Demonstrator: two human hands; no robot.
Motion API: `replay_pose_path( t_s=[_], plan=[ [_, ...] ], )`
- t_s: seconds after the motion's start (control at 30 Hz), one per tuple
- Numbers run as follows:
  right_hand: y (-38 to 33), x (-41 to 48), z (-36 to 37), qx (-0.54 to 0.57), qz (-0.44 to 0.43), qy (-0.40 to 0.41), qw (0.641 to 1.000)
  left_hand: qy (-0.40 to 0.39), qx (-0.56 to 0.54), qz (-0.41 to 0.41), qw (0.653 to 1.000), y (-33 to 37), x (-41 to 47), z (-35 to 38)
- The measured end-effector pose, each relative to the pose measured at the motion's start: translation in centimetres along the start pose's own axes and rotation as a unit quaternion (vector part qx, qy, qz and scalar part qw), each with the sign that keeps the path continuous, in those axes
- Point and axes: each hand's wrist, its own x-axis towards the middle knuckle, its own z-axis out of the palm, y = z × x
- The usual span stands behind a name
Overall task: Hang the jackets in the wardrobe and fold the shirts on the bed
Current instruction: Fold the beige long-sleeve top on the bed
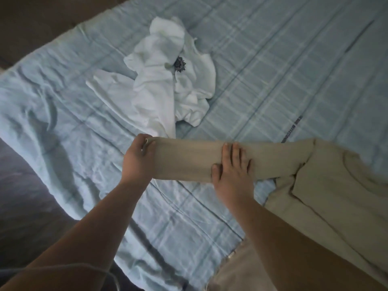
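On the bed point(273, 59), in the head view, a tan shirt point(336, 196) is lying at the right, its body running off toward the lower right edge. Its 1 visible sleeve point(189, 160) is stretching out flat, its long axis running left to right across the picture and its cuff end pointing left. The left hand point(137, 158) is gripping that cuff end, fingers curled round the fabric. The right hand point(231, 171) is lying open on the middle of the sleeve, fingers straight and pressing down. Beyond the sleeve, a white shirt point(168, 85) is sitting crumpled, bearing a small dark mark, possibly a print.
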Motion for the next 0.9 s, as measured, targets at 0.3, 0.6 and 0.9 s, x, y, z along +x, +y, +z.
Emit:
replay_pose_path(
  t_s=[0.3, 0.6, 0.9],
  plan=[
    [-0.9, 2.1, 2.9, -0.028, 0.010, 0.012, 0.999, 0.035, 0.020, 0.074, 0.996, 0.1, 3.3, 1.2],
    [-2.5, 6.8, 0.5, 0.016, 0.069, 0.037, 0.997, -0.005, 0.059, 0.065, 0.996, 4.3, 9.0, 0.8],
    [-0.2, 6.7, 1.4, 0.069, 0.032, 0.015, 0.997, -0.020, -0.054, -0.056, 0.997, 5.6, 6.8, 3.3]
  ],
)
